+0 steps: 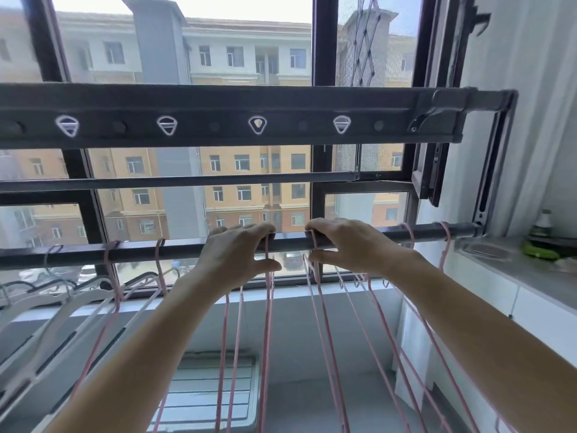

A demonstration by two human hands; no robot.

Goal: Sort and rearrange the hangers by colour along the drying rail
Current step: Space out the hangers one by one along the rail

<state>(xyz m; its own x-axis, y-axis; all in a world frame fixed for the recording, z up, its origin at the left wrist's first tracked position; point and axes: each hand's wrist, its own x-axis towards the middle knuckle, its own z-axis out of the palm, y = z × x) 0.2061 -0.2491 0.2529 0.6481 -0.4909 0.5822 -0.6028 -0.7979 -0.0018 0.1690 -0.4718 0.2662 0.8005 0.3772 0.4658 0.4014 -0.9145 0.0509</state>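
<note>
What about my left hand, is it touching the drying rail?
Touching. The head view shows the left hand with its fingers curled over the top of the drying rail, no gap between them.

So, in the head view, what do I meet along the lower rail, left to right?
White hangers, first pink hook, second pink hook, left hand gripping a pink hanger, right hand gripping another pink hanger, third pink hook, fourth pink hook, green object.

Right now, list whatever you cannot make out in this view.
All from the head view:
1. Pink hangers: lower ends cut by the bottom edge.
2. White hangers: cut by the left edge, count unclear.
3. Hook tops under left hand and right hand: covered by fingers.
4. Bottle at right: blurred.
</note>
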